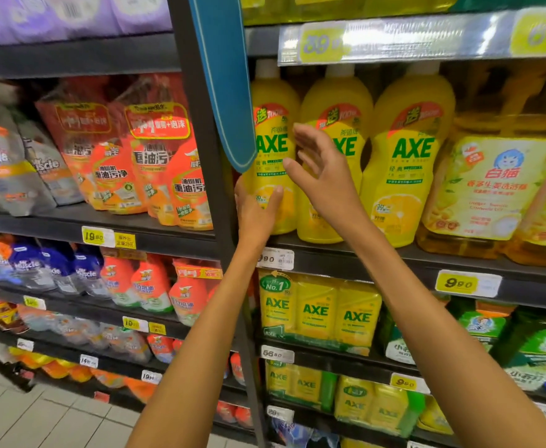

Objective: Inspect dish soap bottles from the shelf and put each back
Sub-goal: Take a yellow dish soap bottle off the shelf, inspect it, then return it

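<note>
Yellow plastic AXE dish soap bottle [273,150], leftmost in its row on the dark metal shelf [378,258], is gripped low down by the left hand [255,208], thumb across its label. Just beside it the right hand [320,169] hovers with fingers spread, holding nothing, in front of the second yellow AXE bottle [336,130].

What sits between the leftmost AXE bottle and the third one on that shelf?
In the head view, a second AXE bottle stands between the leftmost bottle and the third bottle, partly hidden by the open right hand.
</note>
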### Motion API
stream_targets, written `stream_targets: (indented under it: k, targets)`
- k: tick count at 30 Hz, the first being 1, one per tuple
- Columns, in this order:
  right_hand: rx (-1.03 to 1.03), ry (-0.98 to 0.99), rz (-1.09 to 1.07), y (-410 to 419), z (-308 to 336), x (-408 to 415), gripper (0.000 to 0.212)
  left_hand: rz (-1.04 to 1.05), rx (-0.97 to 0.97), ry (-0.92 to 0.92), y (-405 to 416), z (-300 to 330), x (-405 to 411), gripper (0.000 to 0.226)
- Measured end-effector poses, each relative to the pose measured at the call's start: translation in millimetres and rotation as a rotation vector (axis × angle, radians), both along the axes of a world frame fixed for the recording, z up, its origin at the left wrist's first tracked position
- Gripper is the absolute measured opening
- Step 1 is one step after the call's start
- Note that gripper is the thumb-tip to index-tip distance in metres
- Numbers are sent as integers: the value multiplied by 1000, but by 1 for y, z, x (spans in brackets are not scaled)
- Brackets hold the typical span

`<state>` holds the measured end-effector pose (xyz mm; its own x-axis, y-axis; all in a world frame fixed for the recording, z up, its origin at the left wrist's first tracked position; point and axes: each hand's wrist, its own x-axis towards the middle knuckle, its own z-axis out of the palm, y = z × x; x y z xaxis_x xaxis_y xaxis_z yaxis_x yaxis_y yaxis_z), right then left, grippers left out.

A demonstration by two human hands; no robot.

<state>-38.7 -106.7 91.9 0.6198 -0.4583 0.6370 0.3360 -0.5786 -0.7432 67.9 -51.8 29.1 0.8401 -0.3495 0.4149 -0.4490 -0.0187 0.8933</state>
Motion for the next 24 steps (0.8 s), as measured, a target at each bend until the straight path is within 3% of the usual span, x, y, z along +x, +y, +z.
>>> stream_targets:
  k: [4, 10, 12, 17, 24]
  targets:
    - [-11, -10, -44, -5, -2, 7, 49, 88, 83, -59, -2, -7, -9, 72]
    - [-211, -32, -189, -1, -4, 17, 50, 256, 96, -136, 0, -25, -53, 68]
    - [-242, -41, -221, 1, -5, 19, 50, 237, 69, -142, 0, -29, -53, 70]
    - [-274, 4, -239, 3, -9, 20, 54, 70, 46, 61, 0, -25, -26, 77]
    - [-294, -30, -276, 10, -18, 24, 61, 135, 3, 21, 10, -32, -36, 71]
